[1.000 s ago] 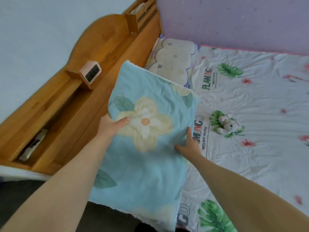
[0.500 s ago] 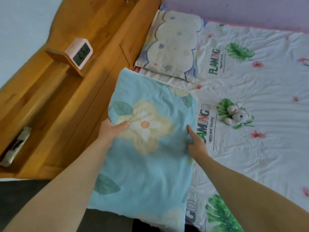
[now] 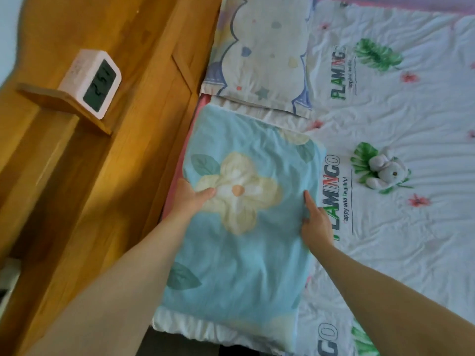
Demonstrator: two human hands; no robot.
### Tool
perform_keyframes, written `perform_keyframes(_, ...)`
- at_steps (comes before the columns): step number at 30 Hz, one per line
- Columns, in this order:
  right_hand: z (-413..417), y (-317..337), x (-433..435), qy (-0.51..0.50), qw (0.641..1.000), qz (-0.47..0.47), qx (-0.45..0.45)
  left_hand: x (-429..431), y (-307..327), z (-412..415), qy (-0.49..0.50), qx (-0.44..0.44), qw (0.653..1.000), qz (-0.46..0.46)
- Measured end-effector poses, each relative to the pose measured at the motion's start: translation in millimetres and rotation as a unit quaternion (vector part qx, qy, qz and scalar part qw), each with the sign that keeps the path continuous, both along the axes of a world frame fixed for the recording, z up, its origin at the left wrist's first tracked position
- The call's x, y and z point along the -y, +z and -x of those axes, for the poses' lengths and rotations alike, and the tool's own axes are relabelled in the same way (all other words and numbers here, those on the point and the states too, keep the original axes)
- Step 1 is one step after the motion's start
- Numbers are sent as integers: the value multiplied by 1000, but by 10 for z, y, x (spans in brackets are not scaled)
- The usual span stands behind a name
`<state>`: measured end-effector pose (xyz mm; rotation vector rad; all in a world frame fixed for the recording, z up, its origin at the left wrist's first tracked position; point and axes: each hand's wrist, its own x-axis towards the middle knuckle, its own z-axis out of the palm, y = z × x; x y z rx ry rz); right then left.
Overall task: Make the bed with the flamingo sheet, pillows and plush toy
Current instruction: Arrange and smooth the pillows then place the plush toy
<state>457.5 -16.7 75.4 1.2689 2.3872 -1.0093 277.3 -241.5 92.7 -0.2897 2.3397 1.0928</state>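
The flamingo sheet (image 3: 385, 240) covers the bed; the blue flower pillow (image 3: 239, 265) rests at its 9 o'clock edge, beside the headboard (image 3: 102, 176); the cloud pillow (image 3: 267, 55) lies at that pillow's 12 o'clock; the left hand (image 3: 191, 199) and the right hand (image 3: 314, 223) grasp the blue pillow's sides; the plush toy (image 3: 383, 170) sits at its 2 o'clock.

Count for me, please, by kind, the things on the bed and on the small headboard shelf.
Pillows: 2, the blue pillow and the cloud pillow
Plush toy: 1
Clock: 1
Total: 4
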Motion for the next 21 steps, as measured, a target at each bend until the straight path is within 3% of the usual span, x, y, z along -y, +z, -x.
perform_keyframes(7,425,-186,-48,-8,999,-51,3,-162,-274,469,-29,-38,991,127)
perform_keyframes(12,750,-334,-4,28,998,-64,4,-47,-457,675,-11,-45,986,161)
perform_keyframes(16,920,-507,136,113,990,-5,82,153,-702,806,-105,-54,978,171)
perform_keyframes(21,975,-669,549,297,946,56,118,323,-900,750,-187,-54,970,143)
